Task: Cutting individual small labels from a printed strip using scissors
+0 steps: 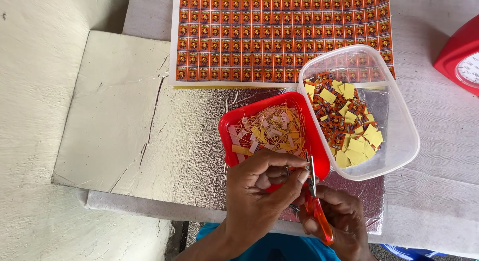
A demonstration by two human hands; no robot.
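Pinching a small item that cannot be made out between curled fingertips, the left hand works at the near rim of a red plastic tray filled with thin paper trimmings. The right hand has its fingers closed around the orange handles of slim metal scissors, blades pointing far. Right of the tray, a clear rounded tub holds square cut labels; beyond lies a flat printed label sheet.
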